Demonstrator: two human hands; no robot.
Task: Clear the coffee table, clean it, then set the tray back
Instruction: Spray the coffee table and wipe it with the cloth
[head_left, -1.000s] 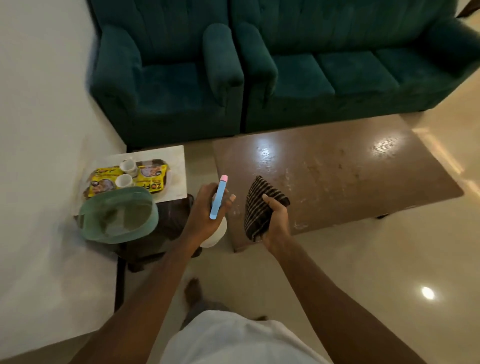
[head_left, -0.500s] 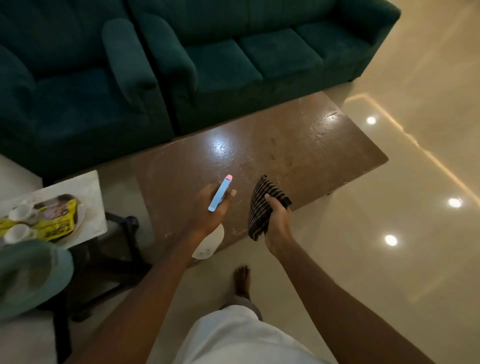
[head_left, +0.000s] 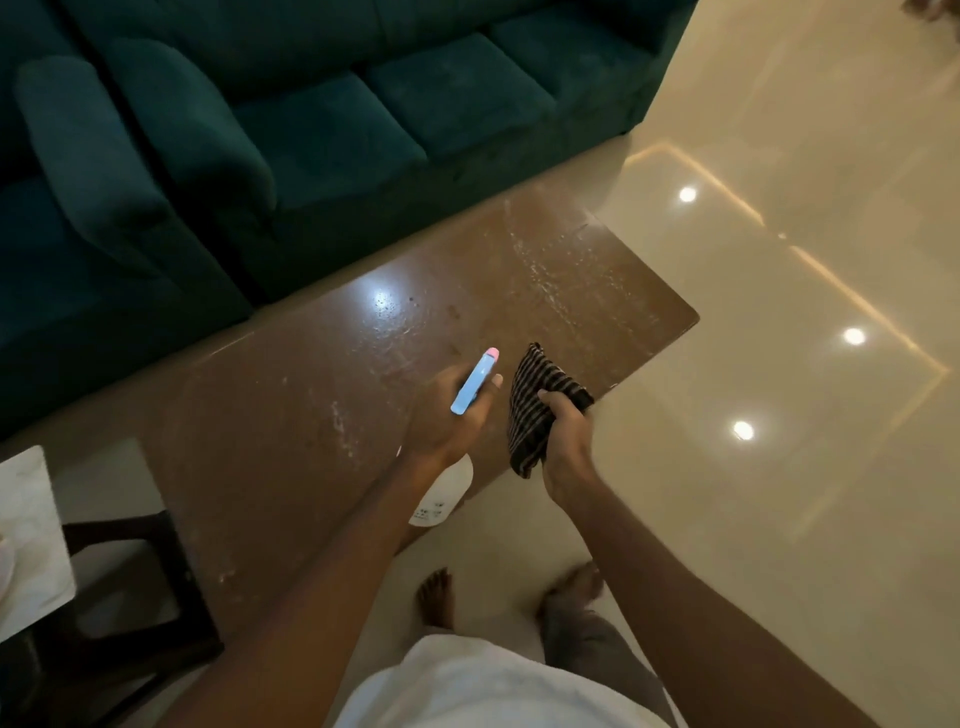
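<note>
The brown coffee table (head_left: 311, 395) stretches across the middle, its glossy top bare with pale speckled streaks toward the right end. My left hand (head_left: 447, 415) grips a spray bottle (head_left: 475, 382) with a blue trigger head and pink nozzle; its white body hangs below my wrist, near the table's front edge. My right hand (head_left: 566, 441) holds a dark striped cloth (head_left: 540, 405), bunched and hanging beside the bottle, above the table's front right part. The tray is out of view.
A dark green sofa (head_left: 322, 119) and armchair (head_left: 88, 171) stand behind the table. A white-topped side table (head_left: 26, 540) on a dark frame shows at the left edge. Shiny beige floor (head_left: 779, 312) lies to the right. My bare feet stand at the table's front.
The view has swung right: the side table with tray, cups and green bowl has slid out at the left. Both hands, with bottle and cloth, are now over the table's right half.
</note>
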